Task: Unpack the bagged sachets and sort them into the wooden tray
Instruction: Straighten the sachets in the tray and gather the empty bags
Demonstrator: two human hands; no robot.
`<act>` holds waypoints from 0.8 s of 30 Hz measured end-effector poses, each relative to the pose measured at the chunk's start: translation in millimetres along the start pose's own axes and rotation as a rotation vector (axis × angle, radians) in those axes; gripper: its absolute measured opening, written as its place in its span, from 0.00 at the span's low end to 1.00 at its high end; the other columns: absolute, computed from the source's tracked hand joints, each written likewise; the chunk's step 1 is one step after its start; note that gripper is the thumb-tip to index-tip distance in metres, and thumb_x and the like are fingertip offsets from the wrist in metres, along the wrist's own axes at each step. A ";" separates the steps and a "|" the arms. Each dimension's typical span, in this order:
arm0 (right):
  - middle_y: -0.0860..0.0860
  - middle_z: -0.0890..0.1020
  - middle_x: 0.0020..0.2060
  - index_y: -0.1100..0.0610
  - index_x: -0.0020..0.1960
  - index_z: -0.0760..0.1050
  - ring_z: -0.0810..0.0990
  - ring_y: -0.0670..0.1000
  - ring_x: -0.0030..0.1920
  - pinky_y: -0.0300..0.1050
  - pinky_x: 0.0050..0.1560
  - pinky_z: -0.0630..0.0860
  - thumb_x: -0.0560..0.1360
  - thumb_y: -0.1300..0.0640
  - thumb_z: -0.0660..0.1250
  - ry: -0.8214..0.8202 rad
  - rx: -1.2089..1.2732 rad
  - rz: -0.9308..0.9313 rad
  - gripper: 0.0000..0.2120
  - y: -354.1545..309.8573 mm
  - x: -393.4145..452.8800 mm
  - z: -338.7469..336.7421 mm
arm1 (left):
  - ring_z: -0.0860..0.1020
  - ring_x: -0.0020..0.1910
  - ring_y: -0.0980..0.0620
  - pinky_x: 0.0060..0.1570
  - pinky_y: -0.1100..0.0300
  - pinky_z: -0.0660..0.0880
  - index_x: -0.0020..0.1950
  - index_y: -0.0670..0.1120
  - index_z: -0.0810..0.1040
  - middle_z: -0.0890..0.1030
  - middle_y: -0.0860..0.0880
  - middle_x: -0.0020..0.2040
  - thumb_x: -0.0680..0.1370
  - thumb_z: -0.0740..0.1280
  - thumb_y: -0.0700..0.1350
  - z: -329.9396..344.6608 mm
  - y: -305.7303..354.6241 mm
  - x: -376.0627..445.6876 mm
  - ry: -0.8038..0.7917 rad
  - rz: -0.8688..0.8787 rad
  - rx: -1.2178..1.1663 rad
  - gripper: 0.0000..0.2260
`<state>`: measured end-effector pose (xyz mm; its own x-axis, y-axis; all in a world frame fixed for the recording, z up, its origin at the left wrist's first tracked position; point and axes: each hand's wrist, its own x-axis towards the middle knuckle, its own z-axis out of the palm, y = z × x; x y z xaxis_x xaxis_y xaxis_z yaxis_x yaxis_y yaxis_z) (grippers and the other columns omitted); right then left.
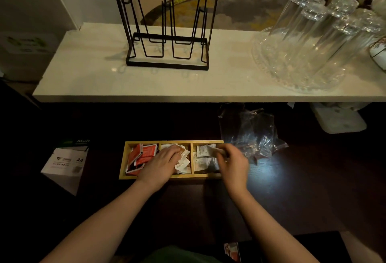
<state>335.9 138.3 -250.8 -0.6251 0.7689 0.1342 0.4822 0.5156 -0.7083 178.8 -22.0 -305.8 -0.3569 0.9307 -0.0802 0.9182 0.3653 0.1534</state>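
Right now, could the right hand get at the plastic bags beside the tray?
Probably yes. The right hand is over the tray's right compartment, and the plastic bags lie just beyond it to the right on the dark table, with nothing between them. Whether its fingers already hold a sachet is unclear.

A pale marble-look counter (87, 78) runs across the upper half of the view. On it, left of centre, stands an upright black wire rack with a brown wooden top bar (167, 26). Toward its right end, a cluster of tall clear drinking glasses (317, 32) stands upside down on a clear patterned glass tray (269, 70). Below, on the dark wooden tabletop (302, 189), a white box of A4 paper (65, 166) lies at the left.
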 end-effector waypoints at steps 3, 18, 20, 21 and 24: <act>0.49 0.85 0.50 0.52 0.59 0.78 0.82 0.49 0.47 0.45 0.48 0.79 0.75 0.60 0.65 -0.075 -0.011 -0.016 0.14 -29.2 6.7 34.0 | 0.72 0.67 0.44 0.66 0.51 0.67 0.66 0.42 0.71 0.74 0.43 0.66 0.69 0.74 0.48 0.7 -0.4 1.8 0.024 0.029 0.048 0.27; 0.57 0.80 0.50 0.58 0.54 0.76 0.79 0.57 0.49 0.48 0.42 0.74 0.77 0.55 0.59 -0.349 -0.212 -0.149 0.11 -22.2 17.5 78.2 | 0.50 0.77 0.51 0.72 0.54 0.42 0.76 0.55 0.48 0.56 0.50 0.78 0.80 0.46 0.60 1.0 0.6 -3.7 0.052 0.001 0.012 0.25; 0.52 0.77 0.54 0.55 0.58 0.75 0.78 0.51 0.50 0.43 0.45 0.73 0.77 0.54 0.62 -0.288 -0.201 -0.220 0.12 -5.2 18.4 58.9 | 0.52 0.77 0.50 0.71 0.54 0.41 0.76 0.55 0.53 0.58 0.51 0.77 0.80 0.50 0.59 2.6 -2.1 -2.8 0.029 0.014 0.035 0.25; 0.51 0.76 0.55 0.54 0.59 0.75 0.77 0.50 0.52 0.41 0.48 0.73 0.76 0.55 0.63 -0.237 -0.218 -0.214 0.12 6.7 23.3 45.5 | 0.54 0.76 0.50 0.71 0.54 0.43 0.75 0.54 0.57 0.61 0.50 0.76 0.80 0.51 0.59 2.8 -3.1 -2.2 0.023 0.020 0.054 0.24; 0.60 0.77 0.53 0.60 0.56 0.77 0.77 0.59 0.53 0.51 0.53 0.74 0.72 0.63 0.66 0.052 -0.328 -0.064 0.13 49.0 59.6 0.1 | 0.59 0.75 0.48 0.71 0.52 0.48 0.73 0.52 0.63 0.67 0.49 0.74 0.79 0.51 0.59 5.2 -4.1 0.9 0.003 0.013 0.083 0.24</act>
<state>322.3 209.4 -277.6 -0.6323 0.7451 0.2122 0.6200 0.6509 -0.4381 175.6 -22.8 -311.6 -0.3457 0.9353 -0.0761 0.9336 0.3510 0.0721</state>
